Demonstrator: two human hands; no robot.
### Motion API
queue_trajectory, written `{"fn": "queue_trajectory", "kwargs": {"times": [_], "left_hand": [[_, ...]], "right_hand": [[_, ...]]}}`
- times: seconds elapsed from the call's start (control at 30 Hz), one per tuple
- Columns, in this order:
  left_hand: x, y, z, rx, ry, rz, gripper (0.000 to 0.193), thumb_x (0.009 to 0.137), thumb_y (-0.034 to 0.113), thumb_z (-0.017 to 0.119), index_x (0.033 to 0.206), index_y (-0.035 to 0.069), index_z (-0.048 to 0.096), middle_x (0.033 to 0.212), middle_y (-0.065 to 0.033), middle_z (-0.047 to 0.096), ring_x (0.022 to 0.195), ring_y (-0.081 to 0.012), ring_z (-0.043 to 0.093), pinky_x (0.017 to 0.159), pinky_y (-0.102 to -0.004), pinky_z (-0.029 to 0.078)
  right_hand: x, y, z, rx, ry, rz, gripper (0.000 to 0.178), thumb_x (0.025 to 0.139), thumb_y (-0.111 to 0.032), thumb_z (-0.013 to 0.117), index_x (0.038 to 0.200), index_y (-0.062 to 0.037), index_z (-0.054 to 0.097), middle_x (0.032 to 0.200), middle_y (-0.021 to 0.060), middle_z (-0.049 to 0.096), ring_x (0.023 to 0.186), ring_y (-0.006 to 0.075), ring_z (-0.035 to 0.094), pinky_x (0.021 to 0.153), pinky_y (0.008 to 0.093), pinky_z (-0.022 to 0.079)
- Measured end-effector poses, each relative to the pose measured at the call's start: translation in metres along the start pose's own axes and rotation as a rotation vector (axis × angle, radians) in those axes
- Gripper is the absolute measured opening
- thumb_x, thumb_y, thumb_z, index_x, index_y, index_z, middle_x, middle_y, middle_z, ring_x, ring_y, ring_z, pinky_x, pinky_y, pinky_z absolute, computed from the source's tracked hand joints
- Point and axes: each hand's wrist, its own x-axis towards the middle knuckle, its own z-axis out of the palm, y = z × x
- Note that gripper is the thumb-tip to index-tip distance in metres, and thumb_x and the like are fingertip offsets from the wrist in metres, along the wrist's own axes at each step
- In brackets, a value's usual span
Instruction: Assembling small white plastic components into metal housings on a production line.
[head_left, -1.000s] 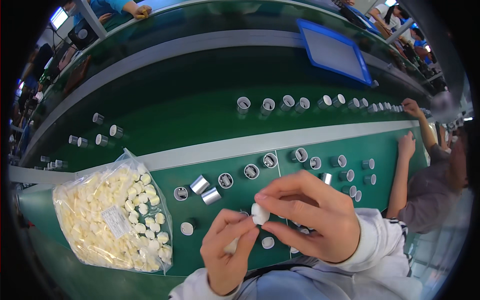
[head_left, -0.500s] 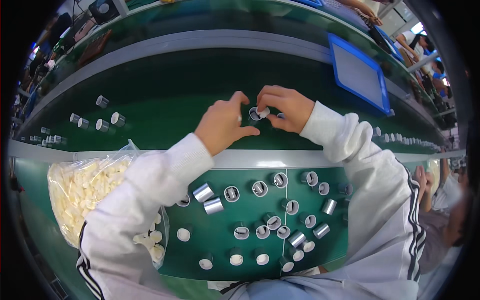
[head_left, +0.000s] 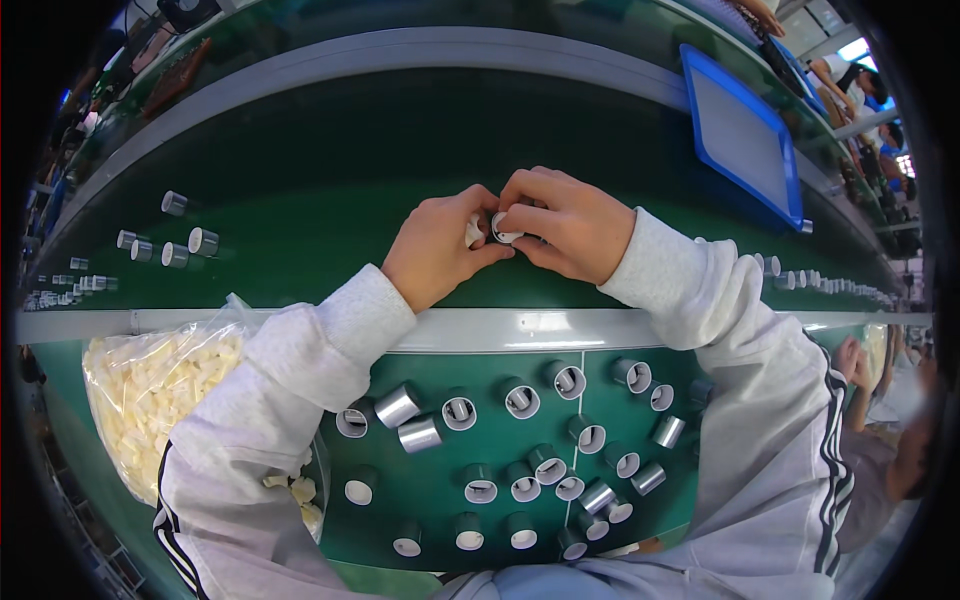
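1. Step in hand, as judged: fitting a white piece into a cup (head_left: 497, 229). The cup is at upper centre of the frame, on the upper surface (head_left: 300, 200), between both hands.
2. Right hand (head_left: 570, 228): fingers bent over the cup's mouth and touching it. Something white shows inside, beneath them. Cannot tell whether they grip the rim or press the insert.
3. Left hand (head_left: 440, 245): fingers curled around a loose white piece (head_left: 473, 232); thumb and forefinger tips reach close to the cup's left side, perhaps steadying it. Contact unclear.
4. Next move, as judged: calls for an even, straight push with the cup held against tipping, then a clean release without dragging the insert out. The loose piece needs a secure hold meanwhile.
5. Edges: the pale rail (head_left: 520, 326) crosses mid-frame below both hands; the forearms pass over it. The blue tray (head_left: 745, 135) sits upper right, well apart from the right hand.
6. Room: bare green lies above the hands and to their left, as far as the small group of cups (head_left: 203, 241) at left. Tighter below: many cups (head_left: 480, 486) crowd the lower surface (head_left: 420, 480), and the left sleeve (head_left: 330, 340) overlaps the bag (head_left: 150, 400) of white pieces at lower left.
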Motion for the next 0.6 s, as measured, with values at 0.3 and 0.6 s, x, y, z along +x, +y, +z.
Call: {"fn": "queue_trajectory", "kwargs": {"times": [0.3,0.6], "left_hand": [[0.0,0.001,0.005,0.045,0.011,0.031,0.037,0.075,0.019,0.08,0.099,0.001,0.059,0.074,-0.0073,0.06,0.066,-0.0227,0.059,0.065,-0.0323,0.048],[-0.003,-0.004,-0.002,0.068,0.021,0.057,0.037,0.075,0.019,0.08,0.1,0.002,0.059,0.073,-0.0081,0.059,0.066,-0.0247,0.059,0.064,-0.0331,0.048]], "right_hand": [[-0.011,0.001,0.006,0.06,0.078,0.113,0.022,0.075,-0.007,0.075,0.095,-0.0054,0.066,0.095,0.0095,0.057,0.085,0.0261,0.058,0.073,0.0353,0.051],[-0.004,-0.005,0.007,-0.249,0.073,-0.032,0.019,0.074,-0.013,0.075,0.091,-0.0116,0.069,0.1,0.0049,0.057,0.085,0.0226,0.057,0.071,0.035,0.046]]}}
